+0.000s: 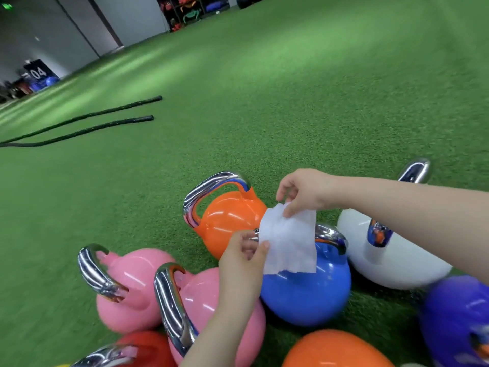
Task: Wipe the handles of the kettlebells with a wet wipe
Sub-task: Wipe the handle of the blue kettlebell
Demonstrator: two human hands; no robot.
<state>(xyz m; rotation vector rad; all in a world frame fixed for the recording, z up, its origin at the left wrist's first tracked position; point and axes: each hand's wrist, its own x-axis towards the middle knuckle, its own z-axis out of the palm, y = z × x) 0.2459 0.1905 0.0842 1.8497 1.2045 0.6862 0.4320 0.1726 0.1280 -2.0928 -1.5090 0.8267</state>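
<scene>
A white wet wipe [289, 242] hangs spread out over the chrome handle [332, 237] of a blue kettlebell [309, 295]. My right hand [304, 190] pinches the wipe's top edge from above. My left hand [244, 256] pinches its left edge beside the handle. An orange kettlebell [230, 221] with a chrome handle stands just behind. Two pink kettlebells [135, 282] [206, 300] sit to the left, and a white one [391, 258] lies under my right forearm.
A purple kettlebell [457, 319], another orange one [336, 350] and a red one [150, 345] crowd the near edge. Two black battle rope ends [105, 123] lie on the green turf [291, 102] at left. Equipment racks [190, 11] stand by the far wall.
</scene>
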